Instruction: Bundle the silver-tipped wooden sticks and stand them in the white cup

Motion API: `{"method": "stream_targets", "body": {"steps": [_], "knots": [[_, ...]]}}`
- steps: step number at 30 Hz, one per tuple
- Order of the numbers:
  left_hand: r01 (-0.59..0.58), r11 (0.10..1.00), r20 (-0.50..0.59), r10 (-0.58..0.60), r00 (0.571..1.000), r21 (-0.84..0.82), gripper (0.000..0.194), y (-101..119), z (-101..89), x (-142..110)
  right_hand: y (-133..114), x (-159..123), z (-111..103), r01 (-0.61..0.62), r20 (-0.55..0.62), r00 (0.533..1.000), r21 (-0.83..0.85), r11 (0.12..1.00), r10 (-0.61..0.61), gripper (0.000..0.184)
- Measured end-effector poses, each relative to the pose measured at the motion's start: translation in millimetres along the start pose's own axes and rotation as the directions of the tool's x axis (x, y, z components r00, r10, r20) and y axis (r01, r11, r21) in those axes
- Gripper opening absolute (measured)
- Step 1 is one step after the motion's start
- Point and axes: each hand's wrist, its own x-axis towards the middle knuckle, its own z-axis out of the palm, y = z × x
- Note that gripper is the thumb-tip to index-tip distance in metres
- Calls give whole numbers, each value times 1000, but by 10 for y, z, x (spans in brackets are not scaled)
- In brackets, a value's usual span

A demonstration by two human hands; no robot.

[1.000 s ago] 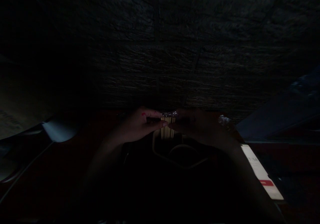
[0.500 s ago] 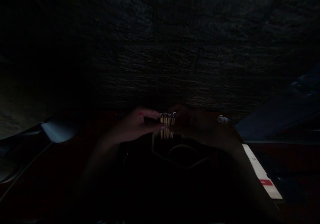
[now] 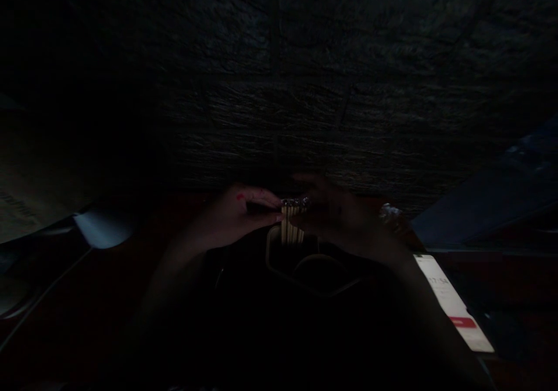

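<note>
A bundle of thin pale sticks (image 3: 291, 229) with shiny, foil-like tops stands upright between my two hands in very dim light. My left hand (image 3: 239, 214), with red marks near the index finger, is closed on the bundle's left side, thumb in front and fingers at the shiny tops. From the right, my right hand (image 3: 344, 221) has its thumb against the sticks, with one finger raised above the tops. Its other fingers are mostly lost in shadow. Below the bundle is a dark angular tray (image 3: 268, 258), its rim faintly lit; the sticks' lower ends are hard to make out.
A lit phone (image 3: 451, 301) lies to the right of my right forearm. Crumpled shiny foil (image 3: 389, 211) sits beyond my right hand. A rough block wall (image 3: 274, 106) rises behind. On the left are a pale cone-shaped thing (image 3: 104, 228) and a brown printed surface (image 3: 30, 187).
A finger of my right hand has lifted above the shiny tops. My left hand has shifted very slightly. The bundle stays in nearly the same place.
</note>
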Motion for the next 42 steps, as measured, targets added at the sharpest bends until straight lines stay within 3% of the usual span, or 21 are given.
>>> {"method": "stream_targets", "body": {"steps": [15,30,42], "knots": [[-55,998,10,54,998,10,18,-15,45,15,11,19,36,43,-49,998,-79,996,-47,52],[-60,998,3,60,998,25,16,-30,67,16,-2,21,3,27,5,1000,-51,998,-27,44],[-9,1000,37,9,999,-2,24,-39,66,9,-10,10,-21,0,18,1000,25,1000,0,48]]}}
